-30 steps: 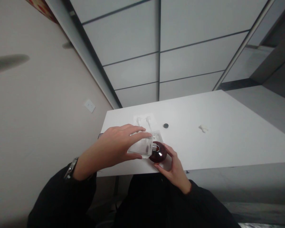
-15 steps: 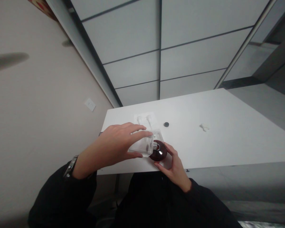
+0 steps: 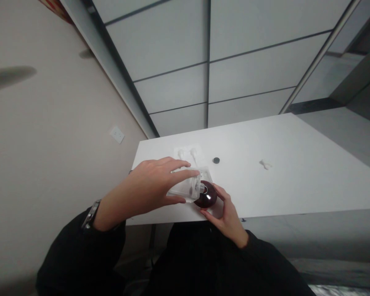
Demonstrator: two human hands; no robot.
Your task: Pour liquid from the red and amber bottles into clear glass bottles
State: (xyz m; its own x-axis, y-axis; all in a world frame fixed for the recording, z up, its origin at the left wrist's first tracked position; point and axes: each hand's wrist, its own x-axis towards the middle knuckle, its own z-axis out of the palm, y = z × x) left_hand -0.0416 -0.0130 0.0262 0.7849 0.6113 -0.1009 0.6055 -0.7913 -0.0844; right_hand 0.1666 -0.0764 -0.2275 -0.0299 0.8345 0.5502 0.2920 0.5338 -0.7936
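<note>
My left hand [image 3: 156, 183] is closed around a clear, square-sided bottle [image 3: 186, 190], tipped on its side with its neck toward the right. That neck meets the mouth of a round, dark red-brown bottle [image 3: 208, 199], which my right hand [image 3: 226, 216] grips from the right side. Whether liquid is flowing between the two I cannot tell. Behind them a clear plastic tray [image 3: 206, 172] lies on the table, partly hidden by the clear bottle. A small dark round cap [image 3: 216, 160] rests beyond the bottles.
Two white-topped pieces [image 3: 193, 152] lie on a pale sheet behind my left hand. A crumpled white item [image 3: 265, 164] sits farther right on the white table [image 3: 308, 176]. A panelled sliding door [image 3: 172, 90] stands behind the table, and a wall [image 3: 64, 135] runs along the left.
Both hands keep their grips, with the bottles mouth to mouth. The clear bottle has shifted very slightly, and the view has moved a little.
</note>
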